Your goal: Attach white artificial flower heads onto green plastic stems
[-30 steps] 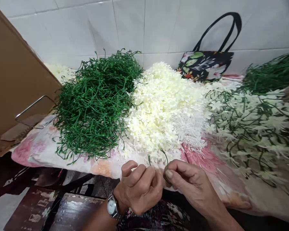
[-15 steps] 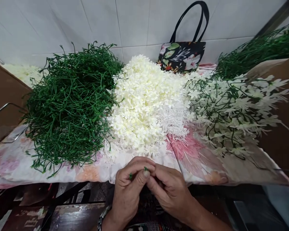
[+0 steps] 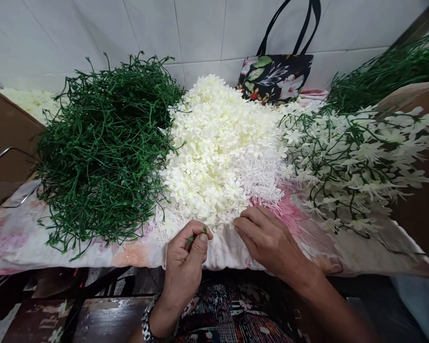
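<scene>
No readable writing anywhere in view: the floral bag (image 3: 277, 76) behind the white blossom heap (image 3: 221, 147) carries only a flower print on black, its two black handles rising against the tiled wall (image 3: 200, 28), and what lies inside it cannot be seen. The wristwatch (image 3: 146, 324) shows only its metal band, no dial to read.

Left hand (image 3: 184, 264) sits just in front of the blossom heap, at the near edge of the flowered cloth (image 3: 136, 250), thumb and forefinger pinched shut on a small green stem (image 3: 195, 237); its tips poke out between the fingers. Right hand (image 3: 268, 240) lies beside it, fingertips touching the heap's front fringe of white blossoms, fingers curled loosely and gripping nothing that shows.

Left of the blossom heap, touching it, a big tangle of green stems (image 3: 103, 152). Right of the heap, a spread of finished sprays (image 3: 357, 162), white blooms on green stalks, running onto a brown cardboard box (image 3: 422, 200). Behind those, more bare green stalks (image 3: 382, 76) piled at the wall. Far left of the heap, a brown board (image 3: 3, 138) and a metal wire handle (image 3: 7, 155)
</scene>
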Available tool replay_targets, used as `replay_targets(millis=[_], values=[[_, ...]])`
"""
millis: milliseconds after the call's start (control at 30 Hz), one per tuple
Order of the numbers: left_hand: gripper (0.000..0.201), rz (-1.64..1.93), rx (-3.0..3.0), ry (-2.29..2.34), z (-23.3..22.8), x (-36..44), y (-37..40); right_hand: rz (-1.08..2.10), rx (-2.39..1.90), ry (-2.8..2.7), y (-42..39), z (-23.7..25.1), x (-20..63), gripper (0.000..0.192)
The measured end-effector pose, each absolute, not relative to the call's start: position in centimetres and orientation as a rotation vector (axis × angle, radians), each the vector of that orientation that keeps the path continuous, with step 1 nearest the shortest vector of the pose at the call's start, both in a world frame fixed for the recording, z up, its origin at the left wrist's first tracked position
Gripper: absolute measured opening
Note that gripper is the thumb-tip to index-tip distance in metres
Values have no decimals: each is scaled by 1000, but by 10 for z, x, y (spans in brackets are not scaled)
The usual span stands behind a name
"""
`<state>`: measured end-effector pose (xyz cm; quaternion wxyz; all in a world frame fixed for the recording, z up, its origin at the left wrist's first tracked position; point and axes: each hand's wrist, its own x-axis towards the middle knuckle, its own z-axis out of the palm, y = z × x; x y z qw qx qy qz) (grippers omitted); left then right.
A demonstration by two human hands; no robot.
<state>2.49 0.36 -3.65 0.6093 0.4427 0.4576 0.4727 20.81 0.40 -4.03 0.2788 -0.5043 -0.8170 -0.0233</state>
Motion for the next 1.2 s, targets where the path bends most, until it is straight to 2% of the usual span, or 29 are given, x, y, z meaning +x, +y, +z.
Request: replay_targets(millis=[100, 333, 467, 700, 867, 933, 1033, 1200], values=[[25, 1035, 1089, 1077, -38, 27, 3, -44, -1322, -2123, 1, -41, 210, 22], [24, 974, 1001, 1025, -34, 38, 3, 350, -1238, -1821, -10, -28, 212, 12], [27, 913, 856, 955, -28, 44, 4, 419, -1233, -1746, -13, -26, 208, 12], [34, 884, 733, 992, -24, 50, 1, -79, -1169, -2028, -17, -27, 195, 15], [33, 982, 708, 1091, -29, 48, 2, 5, -1126, -2100, -20, -24, 197, 15], [31, 1022, 719, 1119, -33, 46, 3, -23, -1201, -2044, -16, -25, 209, 10], [28, 1051, 752, 1139, -38, 44, 3, -256, -1435, -1941, -5, -30, 235, 10], [27, 1073, 841, 1144, -46, 45, 4, -364, -1708, -1972, 11, -41, 258, 22]])
